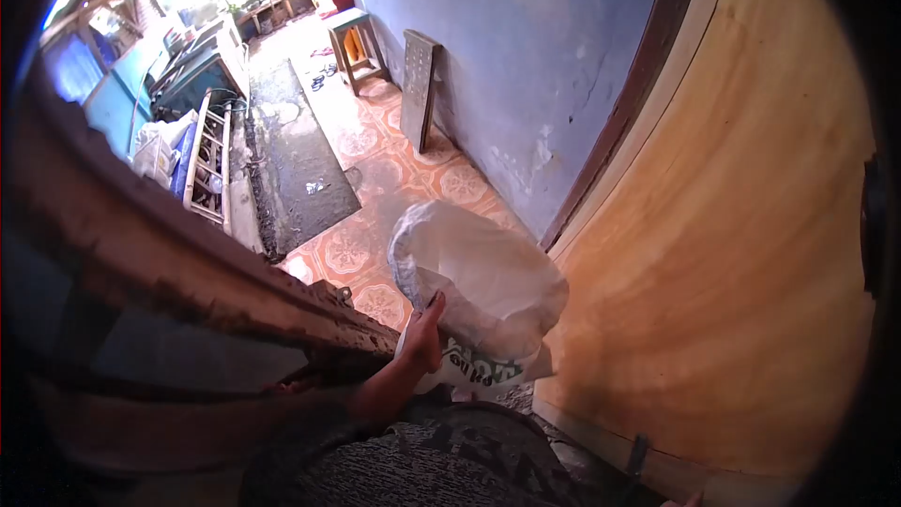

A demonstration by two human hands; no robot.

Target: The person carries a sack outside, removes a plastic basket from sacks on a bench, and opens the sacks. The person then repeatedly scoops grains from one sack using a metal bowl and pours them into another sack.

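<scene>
In the head view, my left hand (424, 343) is closed on the near left side of a white sack (479, 263), its thumb over the rim. The sack hangs in front of my body with its mouth gaping and its pale inside showing. Dark printed letters run across its lower side. Whether anything lies at its bottom is hidden. Of my right hand (693, 500), only a small bit shows at the bottom edge, near the foot of the wooden door; its fingers are mostly out of frame.
A wooden door (713, 225) stands close on the right, a dark frame (235, 272) on the left. Beyond, a board (419, 89) leans on the blue wall near a stool (349, 19). A bamboo ladder-like rack (208, 164) lies left of the walkway.
</scene>
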